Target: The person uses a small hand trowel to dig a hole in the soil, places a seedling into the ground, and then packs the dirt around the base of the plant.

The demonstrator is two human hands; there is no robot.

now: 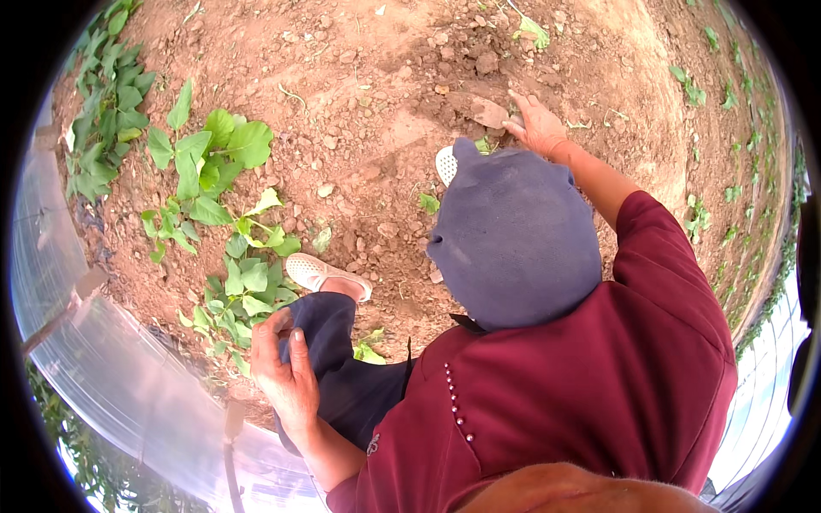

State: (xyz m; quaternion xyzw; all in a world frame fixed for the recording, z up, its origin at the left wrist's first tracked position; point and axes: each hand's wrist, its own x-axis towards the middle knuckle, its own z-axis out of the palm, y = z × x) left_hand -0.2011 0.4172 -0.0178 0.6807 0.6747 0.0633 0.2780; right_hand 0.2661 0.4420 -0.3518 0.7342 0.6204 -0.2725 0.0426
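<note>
My right hand [535, 124] reaches down to the reddish soil, fingers spread. Its thumb and fingertips are at the near end of a flat, soil-coloured, blade-like piece [487, 111]. Whether they grip it I cannot tell. Darker, loosened clods [486, 63] lie just beyond. My left hand [285, 369] is beside my dark-trousered left knee [321, 327], with loosely bent fingers, thumb apart and nothing visible in it. A rounded blue-grey cloth form [516, 240] bulges in front of my chest, over a white perforated shoe [446, 165]. My other shoe [327, 276] stands on the soil.
Leafy green plants [211, 154] grow at left, with more [250, 288] close by my left shoe. Clear plastic sheeting [147, 372] on supports curves along the lower left. Rows of small seedlings [696, 218] run down the right. A wilted leaf [531, 29] lies at the top.
</note>
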